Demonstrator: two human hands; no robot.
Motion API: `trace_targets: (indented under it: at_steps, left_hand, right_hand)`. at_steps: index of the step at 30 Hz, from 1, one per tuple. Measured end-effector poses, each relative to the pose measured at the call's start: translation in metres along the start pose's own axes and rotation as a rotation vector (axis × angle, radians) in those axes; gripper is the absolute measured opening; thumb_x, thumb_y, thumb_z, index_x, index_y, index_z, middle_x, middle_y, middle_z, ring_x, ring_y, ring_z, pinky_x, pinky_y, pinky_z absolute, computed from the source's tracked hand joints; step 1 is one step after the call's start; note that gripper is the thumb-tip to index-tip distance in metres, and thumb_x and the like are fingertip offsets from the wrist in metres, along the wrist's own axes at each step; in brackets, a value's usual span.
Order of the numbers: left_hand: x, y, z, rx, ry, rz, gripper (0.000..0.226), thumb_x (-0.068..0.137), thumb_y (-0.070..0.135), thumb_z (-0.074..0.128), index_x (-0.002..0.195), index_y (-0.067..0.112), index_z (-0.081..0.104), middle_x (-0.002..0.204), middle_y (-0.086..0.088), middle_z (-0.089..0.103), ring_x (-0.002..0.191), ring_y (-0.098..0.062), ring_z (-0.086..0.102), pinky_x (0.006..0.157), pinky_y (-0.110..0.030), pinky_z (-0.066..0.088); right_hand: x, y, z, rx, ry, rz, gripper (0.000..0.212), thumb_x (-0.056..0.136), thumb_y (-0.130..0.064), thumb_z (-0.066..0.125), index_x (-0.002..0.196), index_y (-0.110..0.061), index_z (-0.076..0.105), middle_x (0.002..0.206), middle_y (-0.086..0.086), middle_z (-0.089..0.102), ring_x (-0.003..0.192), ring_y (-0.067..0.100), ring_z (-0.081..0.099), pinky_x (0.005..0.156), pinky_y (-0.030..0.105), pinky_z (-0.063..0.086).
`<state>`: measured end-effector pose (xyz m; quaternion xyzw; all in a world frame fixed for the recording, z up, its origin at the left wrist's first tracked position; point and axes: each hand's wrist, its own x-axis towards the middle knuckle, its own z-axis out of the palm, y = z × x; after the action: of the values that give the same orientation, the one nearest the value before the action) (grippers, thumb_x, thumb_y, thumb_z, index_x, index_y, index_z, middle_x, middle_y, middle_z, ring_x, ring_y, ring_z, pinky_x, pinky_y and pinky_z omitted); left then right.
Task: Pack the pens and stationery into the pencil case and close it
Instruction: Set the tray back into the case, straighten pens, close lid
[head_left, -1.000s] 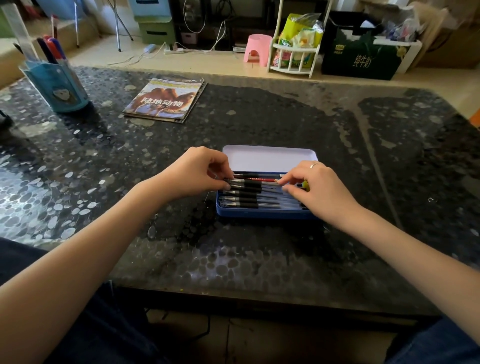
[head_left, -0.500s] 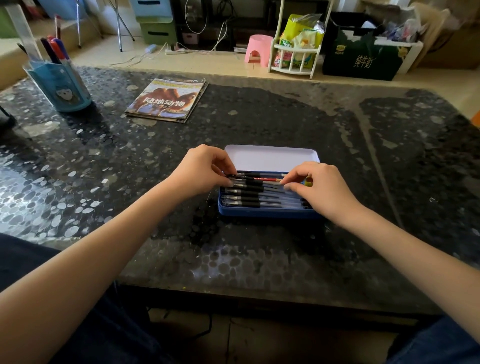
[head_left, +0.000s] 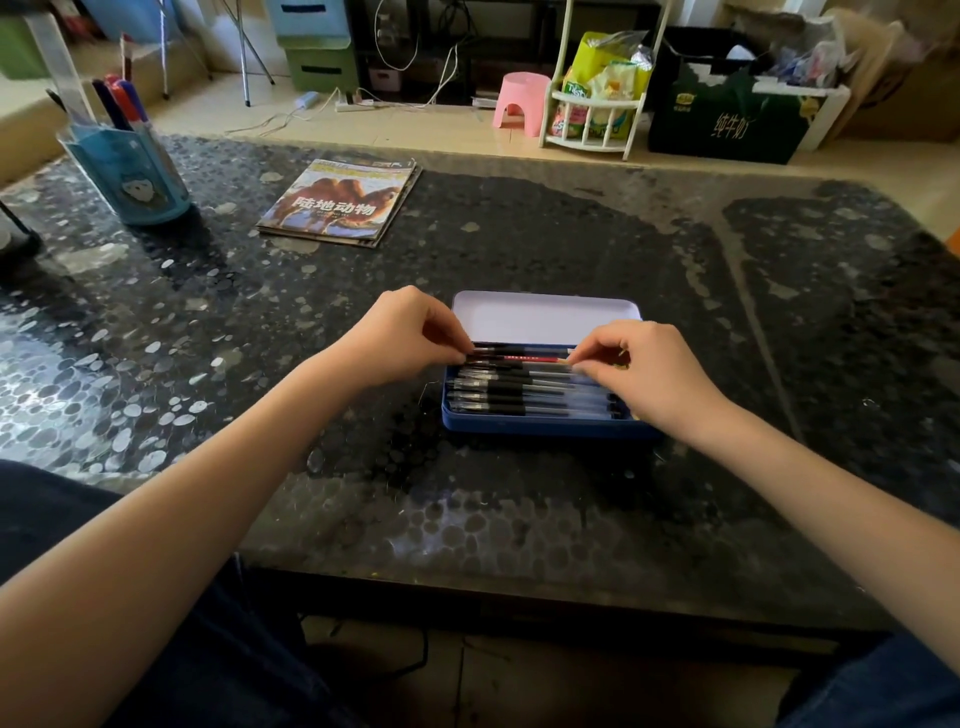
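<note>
my left hand (head_left: 402, 332): fingers curled, pinching the left end of the red pen at the left edge of the case.
my right hand (head_left: 641, 371): fingers curled, pinching the right end of that same pen over the right half of the case.
red pen (head_left: 524, 358): lies crosswise near the back of the tray, just in front of a dark pen along the hinge side; whether it rests on the others or is held just above them i cannot tell.
pencil case (head_left: 540, 427): blue tin, open, in the middle of the surface right in front of me.
lid (head_left: 545, 317): pale inside facing up, tipped back behind the tray.
black pens (head_left: 519, 397): a row of them side by side in the tray, all pointing left to right, between the red pen and the near wall.
surface (head_left: 519, 249): dark, speckled, glossy.
magazine (head_left: 340, 202): flat on the surface, well apart from the case, toward the far left.
pen holder (head_left: 130, 174): blue, at the far left, upright, with markers and a ruler standing in it.
</note>
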<state>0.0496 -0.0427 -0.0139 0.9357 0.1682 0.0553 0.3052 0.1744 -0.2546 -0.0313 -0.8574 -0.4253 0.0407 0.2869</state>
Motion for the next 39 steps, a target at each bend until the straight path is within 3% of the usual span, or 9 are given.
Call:
trace_targets:
  at_steps: [4,7,11,17,23,26,29,34,39]
  left_hand:
    - [0.004,-0.004,-0.003,0.07,0.123,-0.012,0.018,0.084,0.014,0.067,0.1,0.015,0.073,0.095,0.0,0.071,0.076,-0.002,0.057,0.077,-0.012,0.041]
    - [0.002,-0.004,0.003,0.166,0.056,0.019,0.02,0.087,0.01,0.061,0.103,0.013,0.073,0.103,-0.003,0.071,0.083,-0.008,0.059,0.084,-0.019,0.044]
    - [-0.001,-0.006,0.007,0.159,0.051,0.059,0.024,0.087,0.009,0.061,0.107,0.015,0.072,0.108,-0.002,0.07,0.093,-0.014,0.064,0.092,-0.03,0.051]
    - [-0.001,-0.009,0.011,0.186,-0.03,0.089,0.033,0.089,0.004,0.054,0.115,0.019,0.067,0.12,0.0,0.066,0.106,-0.015,0.062,0.097,-0.032,0.048]
    - [-0.002,-0.009,0.008,0.077,0.042,0.043,0.024,0.089,0.011,0.059,0.109,0.017,0.071,0.11,0.001,0.07,0.087,-0.007,0.061,0.087,-0.021,0.048]
    - [-0.001,-0.011,0.008,0.046,0.036,0.046,0.019,0.087,0.016,0.063,0.103,0.02,0.073,0.103,0.004,0.071,0.086,-0.005,0.063,0.085,-0.021,0.049]
    - [0.0,-0.013,0.008,0.063,0.006,0.066,0.019,0.085,0.018,0.065,0.102,0.02,0.074,0.102,0.004,0.071,0.089,-0.008,0.064,0.086,-0.023,0.051]
    - [0.0,-0.014,0.007,0.063,0.027,0.12,0.018,0.081,0.014,0.071,0.097,0.019,0.075,0.095,0.002,0.071,0.086,-0.011,0.064,0.083,-0.027,0.053]
    - [-0.002,-0.011,0.003,0.059,0.057,0.144,0.007,0.074,0.008,0.075,0.078,0.014,0.074,0.083,-0.002,0.07,0.076,-0.011,0.062,0.075,-0.028,0.054]
  right_hand:
    - [0.012,0.004,-0.008,-0.11,0.05,-0.018,0.019,0.089,-0.018,0.062,0.106,-0.018,0.072,0.104,-0.006,0.067,0.094,0.006,0.055,0.088,0.024,0.043]
    - [0.014,0.004,-0.008,-0.193,-0.027,-0.042,0.022,0.088,-0.02,0.064,0.108,-0.017,0.072,0.11,-0.002,0.07,0.104,0.012,0.057,0.093,0.029,0.042]
    - [0.01,0.003,-0.001,-0.302,-0.011,-0.095,0.021,0.088,-0.018,0.063,0.106,-0.016,0.072,0.106,0.001,0.07,0.1,0.016,0.059,0.091,0.034,0.049]
    - [0.008,0.002,0.003,-0.301,0.031,-0.118,0.01,0.087,-0.016,0.063,0.093,-0.014,0.071,0.096,0.002,0.067,0.094,0.014,0.055,0.082,0.032,0.049]
    - [0.013,0.001,0.008,-0.161,0.042,-0.09,0.005,0.085,-0.015,0.067,0.088,-0.015,0.071,0.091,0.0,0.068,0.085,0.009,0.055,0.082,0.031,0.05]
    - [0.013,0.001,0.008,-0.142,0.056,-0.074,0.003,0.084,-0.016,0.068,0.087,-0.017,0.069,0.09,-0.002,0.067,0.082,0.009,0.056,0.078,0.027,0.048]
    - [0.012,0.0,0.003,-0.13,0.052,-0.079,0.001,0.083,-0.017,0.069,0.084,-0.018,0.069,0.085,-0.005,0.064,0.079,0.008,0.056,0.076,0.026,0.048]
    - [0.008,-0.004,-0.001,-0.097,-0.102,-0.018,0.002,0.083,-0.021,0.069,0.084,-0.022,0.071,0.078,-0.015,0.06,0.077,0.001,0.057,0.075,0.024,0.046]
    - [0.007,-0.005,0.0,-0.157,-0.108,0.0,0.006,0.083,-0.021,0.069,0.089,-0.021,0.072,0.085,-0.008,0.065,0.08,0.007,0.059,0.076,0.026,0.048]
